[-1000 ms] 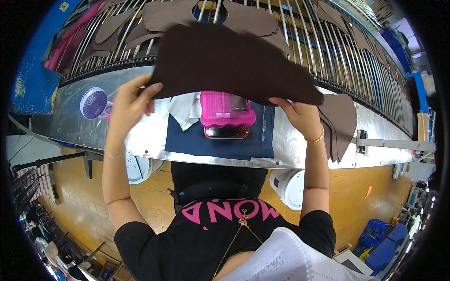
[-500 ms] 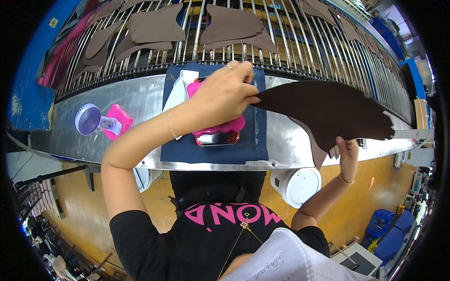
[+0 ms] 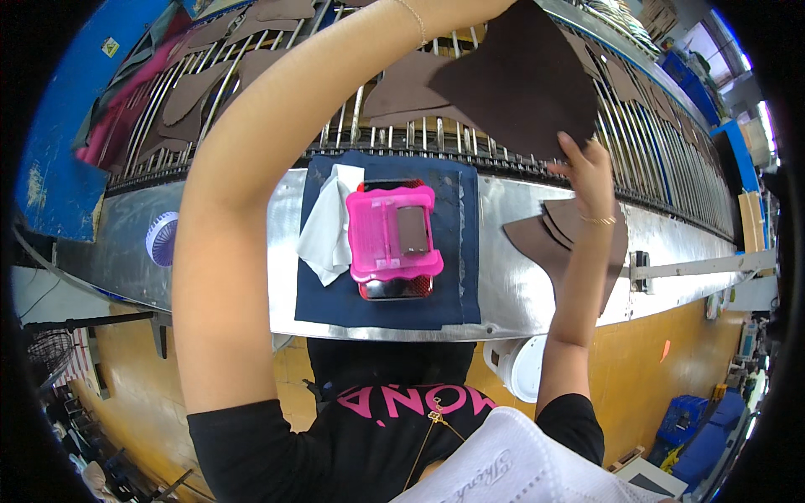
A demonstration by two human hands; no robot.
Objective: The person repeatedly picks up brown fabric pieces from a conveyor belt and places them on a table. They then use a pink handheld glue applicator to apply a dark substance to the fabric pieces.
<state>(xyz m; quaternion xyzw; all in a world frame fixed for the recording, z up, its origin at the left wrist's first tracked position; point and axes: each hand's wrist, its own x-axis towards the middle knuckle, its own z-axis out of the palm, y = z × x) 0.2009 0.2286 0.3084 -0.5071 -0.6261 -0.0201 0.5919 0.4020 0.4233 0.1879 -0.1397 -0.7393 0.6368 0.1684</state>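
We are pinching the lower edge of a dark brown leather piece (image 3: 520,80) with our right hand (image 3: 587,172), holding it up over the conveyor rods (image 3: 369,138). Our left forearm (image 3: 277,151) is reaching up across the view; its hand is out of sight, so we cannot tell its grip. Below are lying a stack of brown cut pieces (image 3: 545,239), a pink device (image 3: 392,230) on a navy mat (image 3: 457,251) and a white cloth (image 3: 329,226).

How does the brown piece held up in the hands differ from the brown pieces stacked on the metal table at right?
The held brown piece is raised over the roller rack, gripped at its lower edge by the right hand; the stacked brown pieces lie flat on the metal table, untouched. The held one is single, the others overlap. Both are dark brown with curved outlines.
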